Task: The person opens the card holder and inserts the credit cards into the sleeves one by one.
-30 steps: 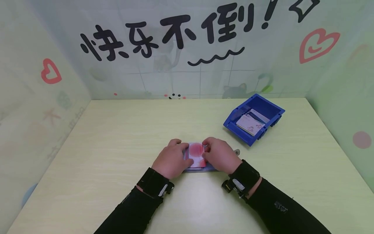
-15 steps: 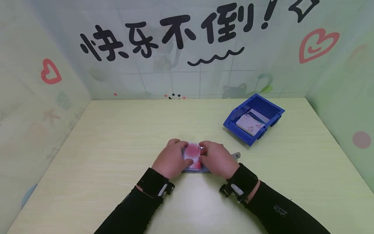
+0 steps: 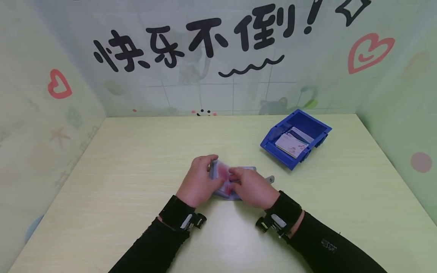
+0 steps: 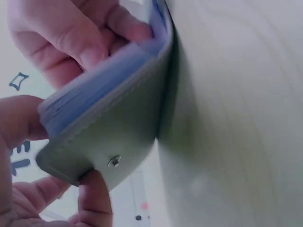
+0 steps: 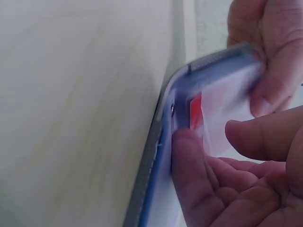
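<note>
A card holder (image 4: 128, 127) with a grey-green cover, a snap stud and a thick stack of clear sleeves lies spread on the table in the head view. My left hand (image 3: 198, 182) grips its left half, thumb over the sleeves and fingers under the cover, and holds that half tilted up off the table. A pink and red card (image 3: 223, 172) sits in the top sleeve, seen blurred. My right hand (image 3: 254, 187) is at the card's right edge near the fold, with a gap between thumb and fingers in the right wrist view. Part of the holder's right half is hidden beneath it.
A blue bin (image 3: 285, 159) stands tilted at the back right of the table, with several cards (image 3: 291, 145) in it. A strap tab (image 3: 271, 179) of the holder sticks out past the right hand. Printed cloth walls enclose the table on the back and sides.
The pink card shifted left with the right hand's fingers at its edge. The left hand has since taken the holder's left half and raised it into a tilt.
</note>
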A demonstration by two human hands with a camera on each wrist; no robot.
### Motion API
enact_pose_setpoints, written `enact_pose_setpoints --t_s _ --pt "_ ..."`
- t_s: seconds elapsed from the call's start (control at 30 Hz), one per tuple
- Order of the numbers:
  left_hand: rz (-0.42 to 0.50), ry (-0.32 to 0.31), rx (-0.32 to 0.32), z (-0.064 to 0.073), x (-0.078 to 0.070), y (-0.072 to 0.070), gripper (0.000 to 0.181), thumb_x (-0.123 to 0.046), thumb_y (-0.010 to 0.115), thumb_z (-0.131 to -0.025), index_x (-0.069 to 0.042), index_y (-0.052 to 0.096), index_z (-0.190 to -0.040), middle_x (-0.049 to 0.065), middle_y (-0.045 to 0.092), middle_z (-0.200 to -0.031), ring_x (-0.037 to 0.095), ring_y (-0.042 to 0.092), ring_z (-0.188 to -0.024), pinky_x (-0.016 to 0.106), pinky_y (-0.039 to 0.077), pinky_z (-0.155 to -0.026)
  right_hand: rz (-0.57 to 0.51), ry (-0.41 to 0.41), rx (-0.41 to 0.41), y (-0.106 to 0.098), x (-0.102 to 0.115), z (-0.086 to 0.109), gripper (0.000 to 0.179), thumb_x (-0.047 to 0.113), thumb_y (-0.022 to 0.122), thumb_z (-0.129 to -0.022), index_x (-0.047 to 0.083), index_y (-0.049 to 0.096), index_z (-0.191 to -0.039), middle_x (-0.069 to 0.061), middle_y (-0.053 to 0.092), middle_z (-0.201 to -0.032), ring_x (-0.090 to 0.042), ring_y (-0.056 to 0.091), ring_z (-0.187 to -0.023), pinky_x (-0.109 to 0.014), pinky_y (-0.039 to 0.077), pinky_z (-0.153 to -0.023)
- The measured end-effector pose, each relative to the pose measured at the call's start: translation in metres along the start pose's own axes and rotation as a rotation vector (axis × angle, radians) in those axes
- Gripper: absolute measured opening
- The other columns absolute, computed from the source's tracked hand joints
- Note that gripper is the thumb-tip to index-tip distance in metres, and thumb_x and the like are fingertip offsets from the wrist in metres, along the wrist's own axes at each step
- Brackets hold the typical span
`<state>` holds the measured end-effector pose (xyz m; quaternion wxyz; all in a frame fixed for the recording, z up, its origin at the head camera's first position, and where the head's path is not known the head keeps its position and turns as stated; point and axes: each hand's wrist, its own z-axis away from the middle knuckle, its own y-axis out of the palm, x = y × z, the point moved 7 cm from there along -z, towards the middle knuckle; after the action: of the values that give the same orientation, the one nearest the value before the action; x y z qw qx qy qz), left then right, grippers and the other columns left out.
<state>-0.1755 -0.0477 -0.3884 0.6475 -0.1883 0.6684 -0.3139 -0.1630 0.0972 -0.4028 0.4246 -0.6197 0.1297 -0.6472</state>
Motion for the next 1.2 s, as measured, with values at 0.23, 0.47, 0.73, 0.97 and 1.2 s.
enact_pose_setpoints --t_s 0.23,0.47,0.73,0.97,1.2 --pt "0.027 0.09 -0.042 0.007 -0.016 0.004 0.062 -0.009 0.079 -0.088 -0.004 0.057 -0.147 0.025 0.042 -0.153 0.04 0.057 -0.131 0.05 0.055 -0.107 0.063 -0.053 0.05 -0.01 -0.004 0.001 0.047 0.011 0.056 -0.107 -0.004 0.051 -0.152 -0.016 0.064 -0.147 -0.03 0.061 -0.136 -0.048 0.051 -0.111" --pt "0.009 0.12 -0.047 0.012 -0.027 0.015 0.061 -0.005 0.077 -0.088 -0.003 0.058 -0.146 0.024 0.044 -0.151 0.039 0.058 -0.128 0.048 0.055 -0.105 0.169 -0.033 0.085 -0.025 -0.017 0.002 0.05 0.014 0.065 -0.103 0.003 0.056 -0.151 -0.011 0.062 -0.15 -0.029 0.057 -0.141 -0.051 0.046 -0.117" --pt "0.034 0.217 -0.006 0.018 -0.041 0.025 0.062 -0.008 0.078 -0.091 -0.006 0.056 -0.148 0.023 0.041 -0.155 0.04 0.052 -0.139 0.047 0.053 -0.109 0.055 -0.102 0.157 -0.019 -0.02 0.001 0.048 0.014 0.063 -0.104 0.004 0.056 -0.151 -0.011 0.061 -0.152 -0.03 0.056 -0.143 -0.051 0.043 -0.119" --pt "-0.019 0.224 0.058 0.016 -0.046 0.036 0.069 -0.018 0.081 -0.092 -0.01 0.05 -0.153 0.018 0.039 -0.158 0.036 0.054 -0.139 0.046 0.052 -0.112 0.027 -0.072 0.107 -0.038 -0.03 0.001 0.035 0.018 0.059 -0.107 0.005 0.068 -0.139 -0.01 0.073 -0.134 -0.025 0.069 -0.122 -0.048 0.056 -0.105" --pt "-0.107 0.224 0.125 0.013 -0.046 0.051 0.087 -0.033 0.084 -0.091 -0.007 0.039 -0.161 0.015 0.046 -0.159 0.032 0.053 -0.138 0.045 0.049 -0.114 0.026 -0.038 0.087 -0.058 -0.043 0.008 0.037 0.024 0.056 -0.109 0.008 0.067 -0.141 -0.009 0.071 -0.137 -0.026 0.068 -0.124 -0.05 0.055 -0.107"
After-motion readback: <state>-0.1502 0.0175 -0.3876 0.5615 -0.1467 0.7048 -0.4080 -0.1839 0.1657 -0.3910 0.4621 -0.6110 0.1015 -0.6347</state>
